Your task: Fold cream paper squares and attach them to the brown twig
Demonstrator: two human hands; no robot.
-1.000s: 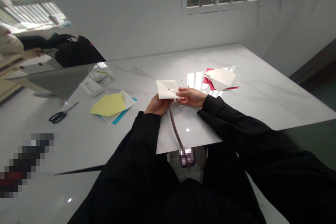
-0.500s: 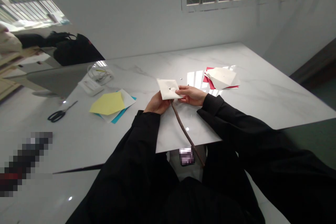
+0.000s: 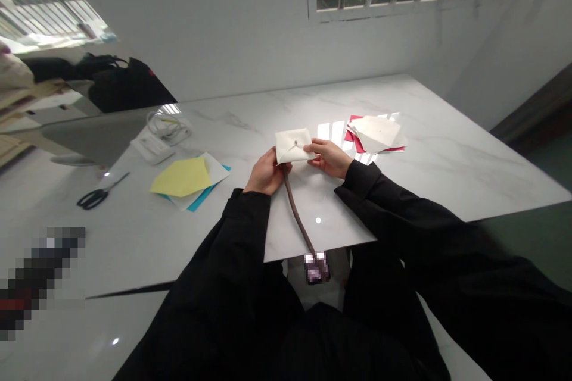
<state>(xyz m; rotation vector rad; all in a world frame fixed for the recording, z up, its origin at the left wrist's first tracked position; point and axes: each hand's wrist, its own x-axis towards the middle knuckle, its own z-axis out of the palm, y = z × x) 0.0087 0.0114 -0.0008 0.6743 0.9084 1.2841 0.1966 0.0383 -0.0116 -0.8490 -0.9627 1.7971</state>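
My left hand (image 3: 263, 172) is closed under a folded piece of off-white paper (image 3: 286, 141) and round the top of a thin brown stick (image 3: 294, 209). The paper has a small shiny pin head (image 3: 295, 143) near its middle, with folds meeting there. The stick curves down past the table's front edge, its upper end hidden behind the paper. My right hand (image 3: 329, 156) pinches the paper's right edge between thumb and fingers.
Yellow, white and blue sheets (image 3: 181, 178) lie on the left of the marble-patterned table (image 3: 250, 232), near black scissors (image 3: 100, 191) and a white box with a cable (image 3: 154, 144). Cream and red sheets (image 3: 378, 133) lie at the right. A blurred dark object (image 3: 47, 277) is far left.
The folded paper has turned and tilted, its top edge moving to the right. The stick's lower end has swung left. Both hands keep their hold.
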